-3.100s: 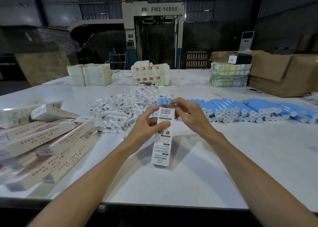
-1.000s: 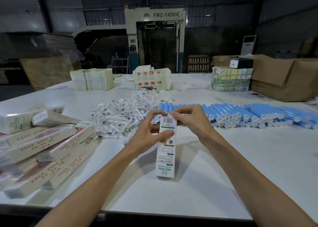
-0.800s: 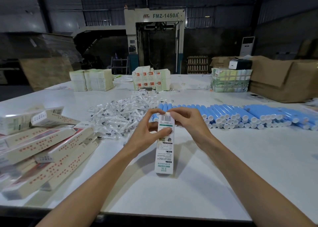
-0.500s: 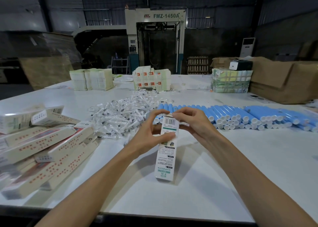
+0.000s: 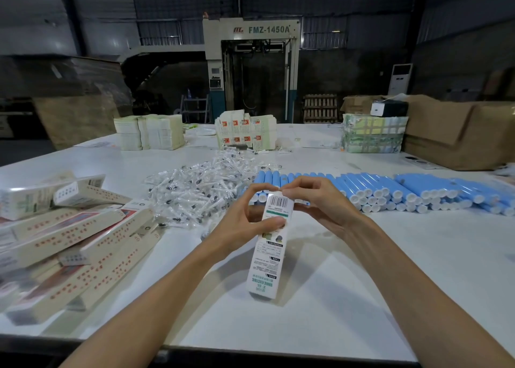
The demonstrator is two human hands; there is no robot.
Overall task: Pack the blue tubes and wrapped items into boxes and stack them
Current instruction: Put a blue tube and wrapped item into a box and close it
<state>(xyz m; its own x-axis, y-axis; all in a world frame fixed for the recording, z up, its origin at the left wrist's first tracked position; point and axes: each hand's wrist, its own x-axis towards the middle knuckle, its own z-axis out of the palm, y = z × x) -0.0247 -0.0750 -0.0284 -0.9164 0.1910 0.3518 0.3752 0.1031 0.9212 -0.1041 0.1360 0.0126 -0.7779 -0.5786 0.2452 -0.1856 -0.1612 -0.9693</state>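
While my left hand point(image 5: 245, 225) grips the box point(image 5: 266, 259) upright on the bench point(image 5: 390, 256), my right hand point(image 5: 316, 203) pinches its top edge; I'd tuck squarely, squeezing lightly.

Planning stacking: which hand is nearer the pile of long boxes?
Left. The left hand grips the box right of the pile; the right hand pinches it farther right.

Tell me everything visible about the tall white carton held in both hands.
The carton is a long, slim white cardboard box, held nearly upright. Its facing side bears a barcode at the top, a green band below, small print and green lettering near the bottom. The left hand grips its upper part, thumb on the front; the right hand pinches the top end. Its lower end is by the white table; contact is unclear.
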